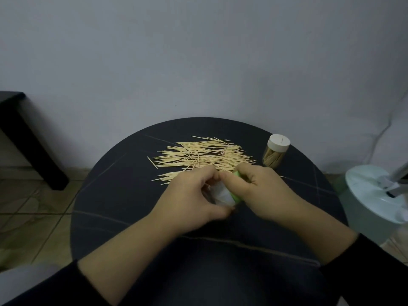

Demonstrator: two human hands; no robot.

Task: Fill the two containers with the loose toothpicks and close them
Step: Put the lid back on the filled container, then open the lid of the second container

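Round table [110,217] is carrying most loose toothpicks [203,155] toward its far edge, left hand [192,199] and right hand [260,191] are both gripping the green-lidded container [223,194] mid-table, white-capped container [276,151] is sitting full and closed by the right edge, so I'm calling it roughly half done.

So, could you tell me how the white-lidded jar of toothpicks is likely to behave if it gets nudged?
The white-lidded jar stands upright, taller than wide, near the table edge, so it may tip. Being round, it would probably roll afterwards. Its lid looks on, so little should spill.
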